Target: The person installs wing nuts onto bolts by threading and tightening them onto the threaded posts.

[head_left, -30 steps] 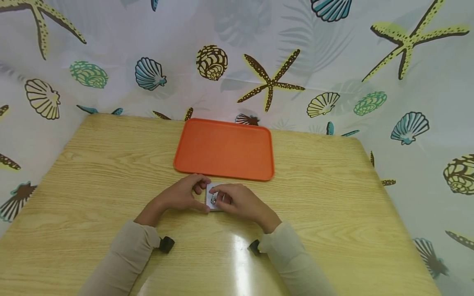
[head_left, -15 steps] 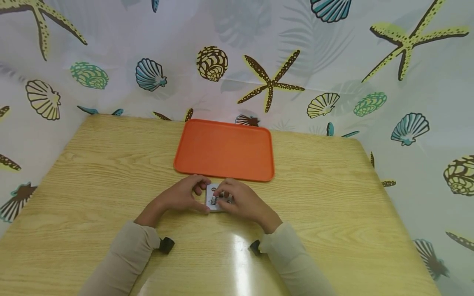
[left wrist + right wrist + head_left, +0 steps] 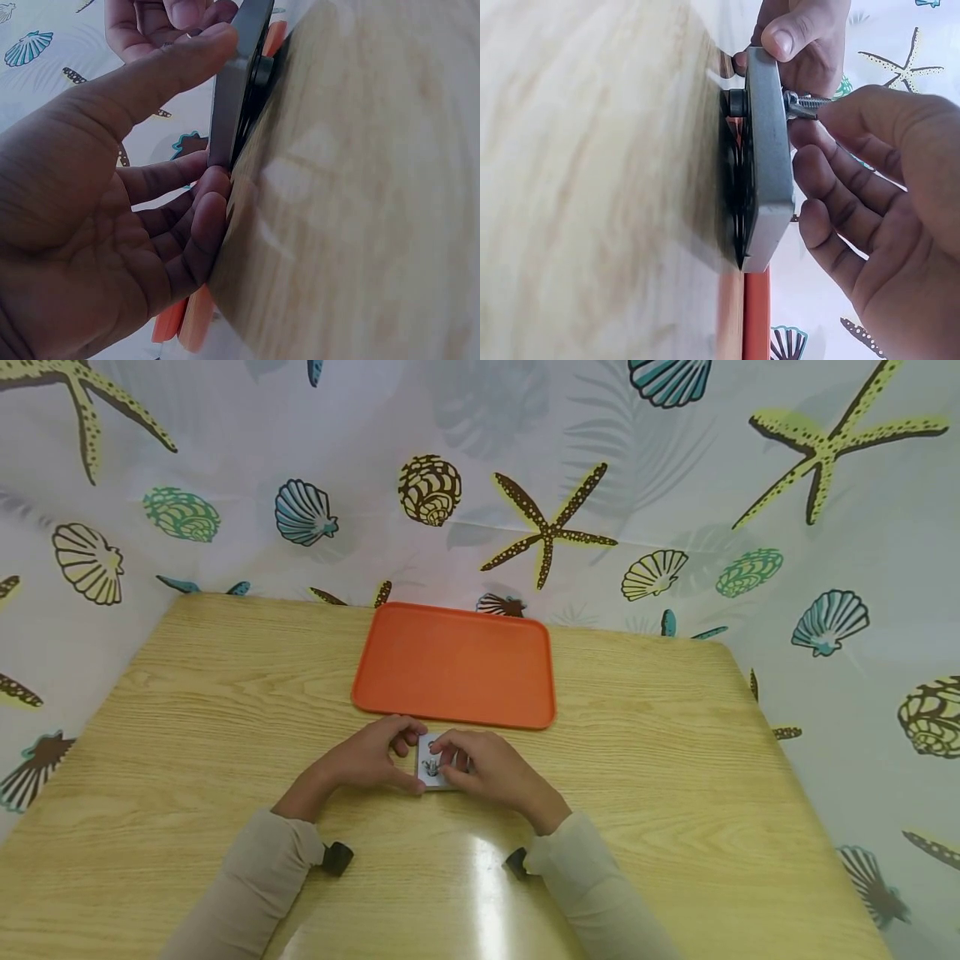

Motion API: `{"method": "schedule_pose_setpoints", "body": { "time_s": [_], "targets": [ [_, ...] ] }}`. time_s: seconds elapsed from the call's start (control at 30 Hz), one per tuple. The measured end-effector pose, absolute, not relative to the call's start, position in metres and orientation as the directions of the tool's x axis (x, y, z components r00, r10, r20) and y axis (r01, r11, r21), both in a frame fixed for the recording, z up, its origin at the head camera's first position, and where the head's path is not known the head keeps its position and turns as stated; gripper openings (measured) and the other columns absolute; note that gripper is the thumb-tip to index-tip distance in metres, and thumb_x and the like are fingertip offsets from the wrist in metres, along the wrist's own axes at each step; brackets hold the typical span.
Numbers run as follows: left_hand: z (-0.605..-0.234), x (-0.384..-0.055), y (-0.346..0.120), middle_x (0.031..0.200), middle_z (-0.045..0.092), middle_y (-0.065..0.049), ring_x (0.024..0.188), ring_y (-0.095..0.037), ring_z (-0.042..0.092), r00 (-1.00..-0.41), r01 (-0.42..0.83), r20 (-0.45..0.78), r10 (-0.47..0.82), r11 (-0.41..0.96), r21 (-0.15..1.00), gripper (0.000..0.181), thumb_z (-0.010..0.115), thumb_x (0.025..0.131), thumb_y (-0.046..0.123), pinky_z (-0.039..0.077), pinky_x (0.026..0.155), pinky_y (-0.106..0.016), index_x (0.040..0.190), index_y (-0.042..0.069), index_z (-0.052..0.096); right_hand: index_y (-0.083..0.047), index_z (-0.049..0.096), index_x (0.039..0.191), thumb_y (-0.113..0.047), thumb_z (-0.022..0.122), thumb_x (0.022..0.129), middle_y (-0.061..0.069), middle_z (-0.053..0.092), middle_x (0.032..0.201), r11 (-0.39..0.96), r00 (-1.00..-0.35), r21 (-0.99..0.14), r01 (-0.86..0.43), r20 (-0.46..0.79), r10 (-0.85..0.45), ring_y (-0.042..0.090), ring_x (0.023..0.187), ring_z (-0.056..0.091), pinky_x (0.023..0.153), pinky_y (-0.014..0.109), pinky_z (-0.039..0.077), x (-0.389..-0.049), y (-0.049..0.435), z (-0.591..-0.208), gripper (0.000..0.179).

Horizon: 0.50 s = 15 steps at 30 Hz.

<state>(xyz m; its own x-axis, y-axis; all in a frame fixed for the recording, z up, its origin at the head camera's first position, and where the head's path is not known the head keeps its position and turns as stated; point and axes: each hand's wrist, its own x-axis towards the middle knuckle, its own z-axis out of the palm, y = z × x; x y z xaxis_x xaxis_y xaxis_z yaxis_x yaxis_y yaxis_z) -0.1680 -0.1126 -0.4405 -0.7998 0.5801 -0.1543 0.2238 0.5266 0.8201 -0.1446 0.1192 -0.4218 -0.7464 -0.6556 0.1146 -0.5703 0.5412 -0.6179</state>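
Note:
A small grey metal plate [image 3: 769,165] lies just in front of the orange tray, raised slightly on a dark bolt head [image 3: 736,103] under it. From its top stands a threaded bolt [image 3: 814,100] carrying a wing nut [image 3: 795,106]. My left hand [image 3: 371,753] holds the plate's left edge, thumb at the near corner and fingers at the far one. The right hand [image 3: 487,768] has its curled thumb and index finger at the wing nut; in the right wrist view the thumb tip touches a wing. That hand covers the plate's right part in the head view.
The orange tray [image 3: 457,664] lies flat behind the hands, close to the plate. Wood-grained table [image 3: 225,693] surrounds them. A cloth [image 3: 360,427] printed with shells and starfish hangs behind and at both sides.
The right fingers have shifted about the wing nut, drawing back to uncover more of the plate, then closing in again. The wing nut's wings sit at a different angle. The left hand stays still.

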Motion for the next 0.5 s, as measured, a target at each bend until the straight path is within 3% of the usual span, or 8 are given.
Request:
{"method": "schedule_pose_setpoints", "body": {
  "time_s": [0.5],
  "targets": [
    [-0.4422,-0.1683,-0.1136,0.123,0.056,-0.009,0.105,-0.021,0.054,-0.796,0.233,-0.149,0.586,0.525,0.818,0.078,0.090,0.073,0.032,0.049,0.089,-0.035,0.135,0.004,0.052,-0.012,0.069,0.118,-0.013,0.064,0.095,-0.001,0.071,0.090,0.552,-0.730,-0.595,-0.584,0.089,-0.677,0.007,0.074,0.060,0.070,0.020,0.049,-0.1438,0.1181,-0.4230,0.023]
  ]
}}
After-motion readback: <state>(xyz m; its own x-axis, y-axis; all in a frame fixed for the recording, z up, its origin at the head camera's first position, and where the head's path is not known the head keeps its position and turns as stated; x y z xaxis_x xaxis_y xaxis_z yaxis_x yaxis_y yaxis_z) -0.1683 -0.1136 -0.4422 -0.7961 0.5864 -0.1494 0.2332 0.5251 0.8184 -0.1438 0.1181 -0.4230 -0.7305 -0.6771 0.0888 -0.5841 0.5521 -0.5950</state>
